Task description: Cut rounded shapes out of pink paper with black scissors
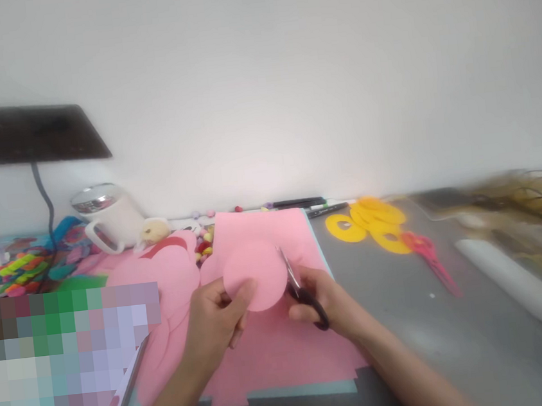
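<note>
Now the left hand (216, 322) is pinching the pink paper disc (256, 272) by its lower left edge, thumb on top, while the right hand (315, 292) is gripping the black-handled scissors (314, 303), blades pointing up beside the disc's right rim. The disc (surely feather-light) is looking thin and bendable, probably easy to crease, so the edge is offering the safest hold. Both forearms (176, 384) are angling inward, the disc hovering over pink sheets (288, 369) on the grey worktop (403, 357).
</note>
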Available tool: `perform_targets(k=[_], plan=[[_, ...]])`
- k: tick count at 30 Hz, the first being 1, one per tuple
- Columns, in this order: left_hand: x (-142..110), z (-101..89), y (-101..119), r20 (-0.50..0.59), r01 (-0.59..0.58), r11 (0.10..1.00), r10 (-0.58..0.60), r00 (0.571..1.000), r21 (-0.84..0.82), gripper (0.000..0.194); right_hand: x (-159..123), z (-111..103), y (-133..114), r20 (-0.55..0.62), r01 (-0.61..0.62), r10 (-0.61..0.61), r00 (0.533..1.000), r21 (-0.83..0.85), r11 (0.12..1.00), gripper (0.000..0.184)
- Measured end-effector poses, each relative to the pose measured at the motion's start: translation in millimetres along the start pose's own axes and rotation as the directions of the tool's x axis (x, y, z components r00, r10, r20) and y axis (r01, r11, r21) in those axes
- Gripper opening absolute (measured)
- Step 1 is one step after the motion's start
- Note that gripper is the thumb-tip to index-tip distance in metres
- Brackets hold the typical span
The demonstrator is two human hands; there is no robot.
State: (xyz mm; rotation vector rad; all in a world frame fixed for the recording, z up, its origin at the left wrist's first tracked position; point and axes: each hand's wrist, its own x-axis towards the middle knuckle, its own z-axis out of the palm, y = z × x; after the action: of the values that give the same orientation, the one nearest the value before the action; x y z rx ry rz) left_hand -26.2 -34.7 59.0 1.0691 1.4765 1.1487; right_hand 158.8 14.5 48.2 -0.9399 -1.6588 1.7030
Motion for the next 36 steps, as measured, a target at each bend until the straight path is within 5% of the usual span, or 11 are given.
perform_targets(k=[36], plan=[[-1.0,-1.1,-1.4,-0.074,-0.027,0.999,0.029,0.997,0.031,0.043,-2.0,1.0,-1.7,-0.026,-0.105,0.104,0.994,-0.032,0.994,0.034]])
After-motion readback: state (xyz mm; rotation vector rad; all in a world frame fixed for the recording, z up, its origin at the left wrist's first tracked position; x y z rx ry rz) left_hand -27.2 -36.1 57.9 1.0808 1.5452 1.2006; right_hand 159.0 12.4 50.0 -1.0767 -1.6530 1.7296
